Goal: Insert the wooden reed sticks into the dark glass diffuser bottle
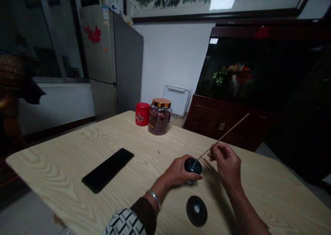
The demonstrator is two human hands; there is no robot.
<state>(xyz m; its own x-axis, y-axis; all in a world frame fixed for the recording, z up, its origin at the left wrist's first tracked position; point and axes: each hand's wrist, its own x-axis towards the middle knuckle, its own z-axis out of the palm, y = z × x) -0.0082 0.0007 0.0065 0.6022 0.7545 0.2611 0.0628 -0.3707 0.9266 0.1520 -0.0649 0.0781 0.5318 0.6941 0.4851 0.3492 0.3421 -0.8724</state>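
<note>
The left hand (178, 171) is clamped firmly around a small dark pot (192, 166), keeping it steady. The right hand (224, 161) pinches thin wooden sticks (224, 135) between fingertips, close to the pot; there look to be about three, hard to count. On the worktop (51, 159) lie one dark round lid (196, 211) and one phone (107, 170); farther off stand one red tin (142, 114) and one glass jar of dried petals (159, 116).

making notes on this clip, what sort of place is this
Probably a room in someone's home, maybe a dining area: there is a two-door refrigerator, a fish tank on a dark wood cabinet, and a large framed flower painting on the wall.
</note>
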